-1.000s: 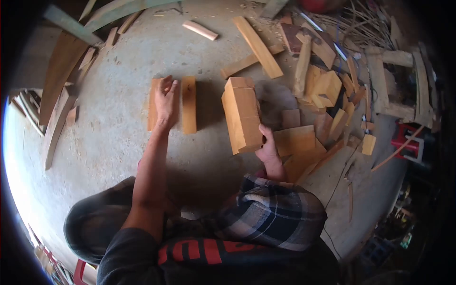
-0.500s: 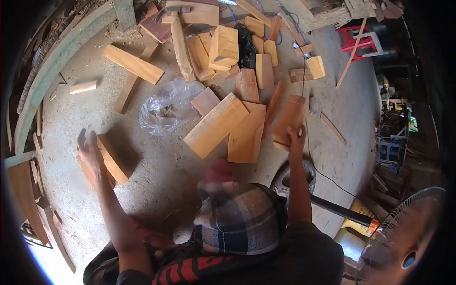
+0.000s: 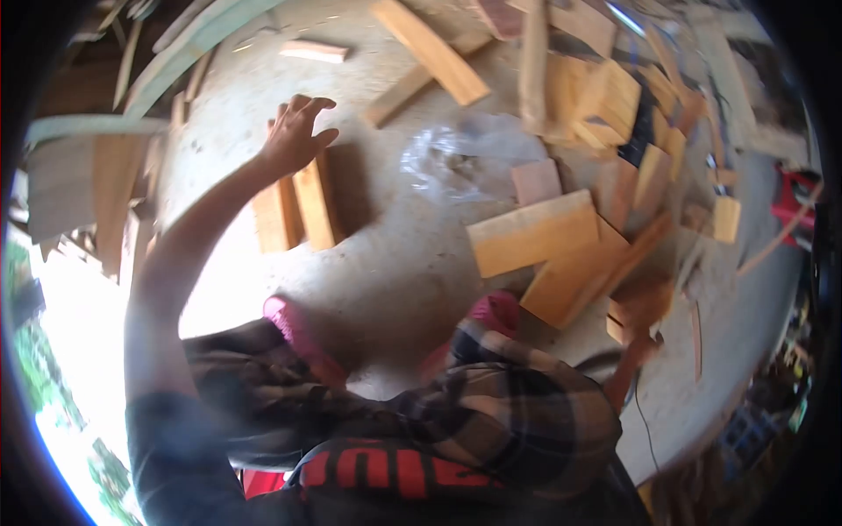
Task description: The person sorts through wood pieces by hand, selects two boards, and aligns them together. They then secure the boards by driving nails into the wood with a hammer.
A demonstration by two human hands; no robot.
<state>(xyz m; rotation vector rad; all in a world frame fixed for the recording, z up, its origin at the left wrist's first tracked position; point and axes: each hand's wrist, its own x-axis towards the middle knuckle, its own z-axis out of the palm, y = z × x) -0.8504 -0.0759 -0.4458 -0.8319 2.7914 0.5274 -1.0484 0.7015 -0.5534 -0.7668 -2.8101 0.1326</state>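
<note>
My left hand (image 3: 296,133) hovers at the top ends of two wooden blocks on the floor, its fingers spread and curved with nothing in them. One block (image 3: 313,206) lies close beside the other block (image 3: 275,217), with a narrow dark gap at their lower ends. On the right, my right hand (image 3: 645,348) grips the near end of a wooden block (image 3: 647,302), which is smeared by motion. Just left of that block lie a broad wooden board (image 3: 557,280) and a pale-edged plank (image 3: 533,232).
A crumpled clear plastic bag (image 3: 456,162) lies mid-floor. Beyond it are crossed wooden pieces (image 3: 431,54) and a pile of blocks (image 3: 610,101). A hammer handle (image 3: 532,70) rests by the pile. A cable (image 3: 647,425) runs along the floor at right. My pink-shod feet (image 3: 282,317) are below.
The view has swung left, so the scene sits farther right. My left hand has lifted off the blocks, its fingers spreading. My right hand keeps hold of its wooden block.
</note>
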